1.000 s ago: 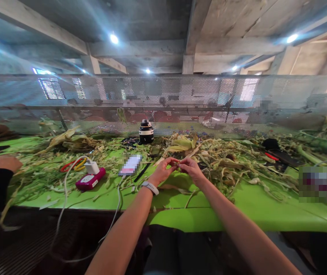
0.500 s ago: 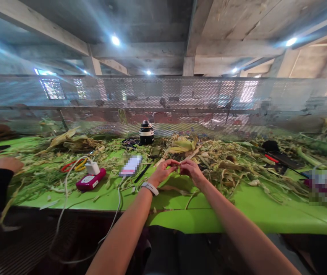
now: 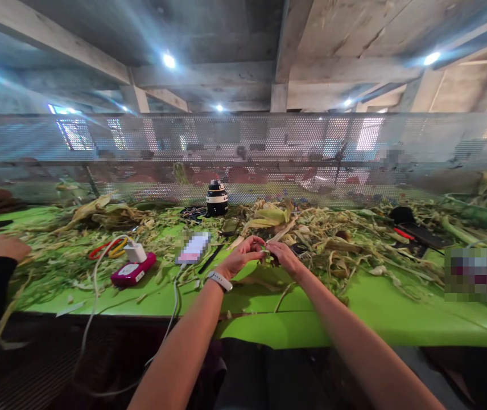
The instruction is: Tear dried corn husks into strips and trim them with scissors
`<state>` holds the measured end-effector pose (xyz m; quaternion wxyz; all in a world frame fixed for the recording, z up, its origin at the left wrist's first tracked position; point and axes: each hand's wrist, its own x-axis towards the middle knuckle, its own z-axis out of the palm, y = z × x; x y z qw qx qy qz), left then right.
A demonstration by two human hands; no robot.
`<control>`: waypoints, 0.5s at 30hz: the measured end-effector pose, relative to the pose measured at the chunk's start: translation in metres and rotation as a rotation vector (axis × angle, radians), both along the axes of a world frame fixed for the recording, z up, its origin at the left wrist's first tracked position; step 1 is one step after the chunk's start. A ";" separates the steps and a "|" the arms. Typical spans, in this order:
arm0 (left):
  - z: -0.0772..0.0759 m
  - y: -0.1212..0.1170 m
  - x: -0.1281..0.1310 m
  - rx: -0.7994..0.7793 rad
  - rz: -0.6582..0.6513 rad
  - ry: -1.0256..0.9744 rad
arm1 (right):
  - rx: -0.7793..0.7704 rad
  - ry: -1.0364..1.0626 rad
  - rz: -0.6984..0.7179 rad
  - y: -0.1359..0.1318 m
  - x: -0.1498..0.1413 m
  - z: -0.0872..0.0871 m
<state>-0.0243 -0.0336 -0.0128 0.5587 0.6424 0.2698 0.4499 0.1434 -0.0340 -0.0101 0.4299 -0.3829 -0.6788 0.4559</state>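
My left hand (image 3: 242,257), with a white band (image 3: 220,279) on its wrist, meets my right hand (image 3: 284,258) over the near middle of the green table. Fingers of both hands are closed in a pinch around a small green plant piece (image 3: 266,256), mostly hidden by the fingertips. Just beyond them lies a yellow-green husk (image 3: 272,216) on a heap of dry husk strips (image 3: 318,228). A phone (image 3: 194,249) with a lit screen rests left of my left hand, a thin black strip (image 3: 210,259) beside it.
A magenta power bank (image 3: 133,272) with a white plug (image 3: 135,252) and cable sits left, near orange-handled scissors (image 3: 107,249). A black-and-white bottle (image 3: 217,199) stands at the back before a perforated metal screen (image 3: 243,136). Another person's hand (image 3: 7,248) is at far left.
My right hand has tipped slightly lower and closer to my left fingers. More of the green piece shows beneath the fingertips. The view has shifted a little.
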 end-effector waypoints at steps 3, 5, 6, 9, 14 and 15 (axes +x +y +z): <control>0.000 -0.001 -0.001 -0.019 -0.015 0.010 | -0.025 0.008 0.035 -0.003 0.001 0.002; 0.000 0.000 -0.001 -0.031 -0.013 0.015 | -0.055 0.035 0.037 -0.003 0.001 0.002; 0.000 0.000 -0.001 -0.035 -0.013 0.008 | -0.065 0.050 0.028 -0.002 0.001 0.002; 0.000 0.001 0.000 -0.037 0.008 -0.035 | -0.047 0.077 -0.023 0.002 0.001 0.000; 0.001 0.000 0.004 0.000 0.140 -0.029 | 0.028 0.059 -0.078 0.008 -0.002 -0.004; 0.001 0.000 0.004 0.009 0.155 -0.028 | 0.033 0.057 -0.079 0.008 -0.002 -0.005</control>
